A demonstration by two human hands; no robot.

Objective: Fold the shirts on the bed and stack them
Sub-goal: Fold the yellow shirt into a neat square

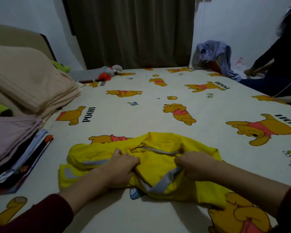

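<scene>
A yellow shirt (156,162) with grey stripes lies crumpled on the bed (141,115) close in front of me. My left hand (119,167) grips a bunch of its cloth left of the middle. My right hand (195,163) grips the cloth right of the middle, beside a grey stripe. Both sleeves are dark red. A stack of folded clothes (15,152) sits at the bed's left edge.
Beige pillows (23,78) lie at the left, with green plush toys and a grey-and-red soft toy (107,73) behind them. A bluish pile of clothes (213,56) sits at the far right corner. A person in dark clothing (279,68) is at the right. A brown curtain hangs behind the bed.
</scene>
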